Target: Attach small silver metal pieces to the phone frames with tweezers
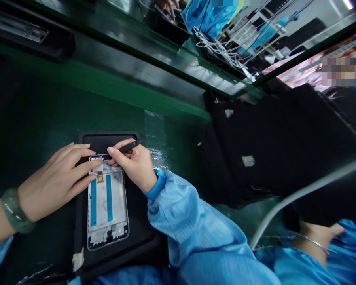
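Note:
A phone frame (102,213), silver-edged with two blue strips and a small orange flex cable (100,177), lies open side up on a black tray (142,225). My left hand (62,170) reaches in from the left, fingers stretched out, with the fingertips resting on the frame's upper left part. In my right hand (136,162) a slim black pen-like tool (132,145) is pinched between thumb and fingers. That hand is over the frame's upper right end; the tool's working tip is hidden behind the fingers.
Stacked black trays (273,138) stand to the right, beside a pale hose (308,182). A conveyor line (127,59) runs behind the green bench (47,103), carrying a black tray (59,43). A co-worker's arm (314,241) is at lower right; another person works across the line.

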### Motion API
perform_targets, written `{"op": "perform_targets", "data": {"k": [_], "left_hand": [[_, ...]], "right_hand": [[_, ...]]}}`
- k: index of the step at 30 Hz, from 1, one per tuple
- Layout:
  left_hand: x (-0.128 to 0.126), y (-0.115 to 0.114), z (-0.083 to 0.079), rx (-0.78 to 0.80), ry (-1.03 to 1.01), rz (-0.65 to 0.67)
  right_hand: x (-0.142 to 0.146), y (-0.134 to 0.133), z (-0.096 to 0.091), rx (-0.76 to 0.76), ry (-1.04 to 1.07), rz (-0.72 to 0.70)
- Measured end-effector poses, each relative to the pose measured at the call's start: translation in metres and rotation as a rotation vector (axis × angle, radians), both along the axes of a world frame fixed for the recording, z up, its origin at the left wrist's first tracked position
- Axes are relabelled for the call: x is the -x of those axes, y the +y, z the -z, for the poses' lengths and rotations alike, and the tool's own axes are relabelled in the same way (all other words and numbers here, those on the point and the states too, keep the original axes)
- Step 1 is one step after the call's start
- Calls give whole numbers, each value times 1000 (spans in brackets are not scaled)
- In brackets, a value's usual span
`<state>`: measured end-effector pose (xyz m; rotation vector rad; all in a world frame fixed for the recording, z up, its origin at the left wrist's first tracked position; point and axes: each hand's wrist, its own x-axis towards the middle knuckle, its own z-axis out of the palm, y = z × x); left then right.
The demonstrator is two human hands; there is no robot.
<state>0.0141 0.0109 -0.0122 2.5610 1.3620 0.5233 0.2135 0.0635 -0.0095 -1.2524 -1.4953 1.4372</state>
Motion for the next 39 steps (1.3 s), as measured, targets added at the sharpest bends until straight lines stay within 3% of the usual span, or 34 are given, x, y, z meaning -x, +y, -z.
{"op": "perform_targets", "data": {"k": [5, 11, 23, 39], "left_hand": [[-5, -2, -4, -93, 116, 17], [-9, -5, -9, -97, 192, 12], [-13, -9, -2, -80, 102, -59], [-15, -9, -1, -63, 81, -72]], "right_hand": [[0, -1, 0, -42, -3, 3], [-2, 10, -16, -74, 105, 129], [-1, 24, 1, -87, 92, -148], [3, 19, -5, -236, -110, -180]]}}
